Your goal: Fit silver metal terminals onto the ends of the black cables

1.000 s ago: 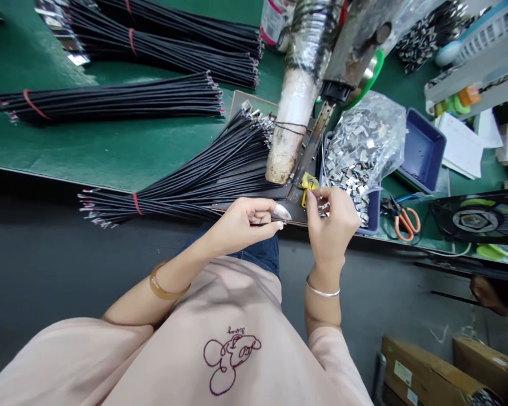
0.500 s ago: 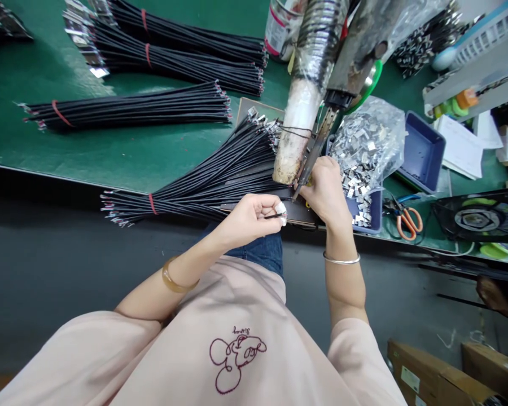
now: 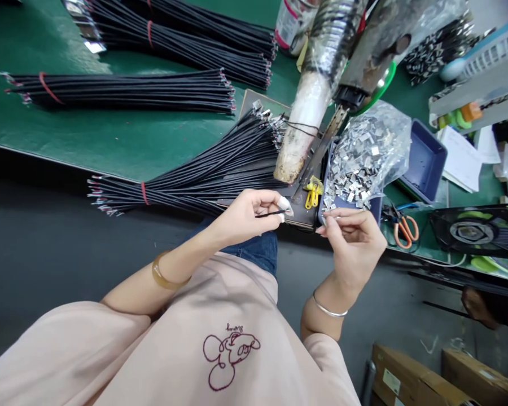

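Black wire (image 3: 271, 213) pinched in left hand (image 3: 245, 217) — clip bag (image 3: 366, 158) (open) beside.

A factory assembly bench: bundled black cables (image 3: 135, 93), bagged metal clips (image 3: 364, 158).

Left hand (image 3: 248, 214), frame centre: fingers curled, thumb and forefinger pinched, forearm angled from lower left. Right hand (image 3: 355, 242), just right of it: palm up, fingertips pinched, wrist bent.
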Demonstrator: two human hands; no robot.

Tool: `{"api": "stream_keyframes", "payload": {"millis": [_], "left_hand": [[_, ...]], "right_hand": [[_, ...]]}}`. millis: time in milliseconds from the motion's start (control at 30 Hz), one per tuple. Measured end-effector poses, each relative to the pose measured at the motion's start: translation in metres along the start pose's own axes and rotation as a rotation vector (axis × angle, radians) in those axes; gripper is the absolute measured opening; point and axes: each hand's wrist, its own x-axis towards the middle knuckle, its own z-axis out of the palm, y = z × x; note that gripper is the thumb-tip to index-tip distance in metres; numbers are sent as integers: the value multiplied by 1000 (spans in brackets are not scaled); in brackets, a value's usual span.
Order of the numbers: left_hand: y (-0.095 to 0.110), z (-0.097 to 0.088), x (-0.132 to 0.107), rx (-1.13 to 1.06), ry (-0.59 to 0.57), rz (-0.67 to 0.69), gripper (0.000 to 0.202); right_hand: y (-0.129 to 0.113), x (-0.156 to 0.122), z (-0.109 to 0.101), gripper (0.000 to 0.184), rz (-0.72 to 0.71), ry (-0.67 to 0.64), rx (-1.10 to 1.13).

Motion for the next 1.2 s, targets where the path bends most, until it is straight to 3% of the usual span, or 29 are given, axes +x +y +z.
{"api": "stream_keyframes", "payload": {"millis": [133,267,367,467,633,933,1200], "left_hand": [[0,-2,-1,52,14,-3,10],[0,0,-1,116,1,20,17],[0,3,0,137,-1,50,17],[1,4,1,143,20,53,16],[1,2,1,136,56,48,18],[-3,2,5,67,99,19,16],[-1,11,8,46,173,49,10]], "right_hand": [[3,-10,14,14,-37,-24,70],[3,-16,30,11,-328,148,-179],[2,-19,36,18,-469,122,-240],[6,-23,39,19,-455,60,-149],[16,-25,39,9,-279,65,-20],[18,-23,40,20,-529,35,-214],[16,-21,44,20,-491,48,-223]]}}
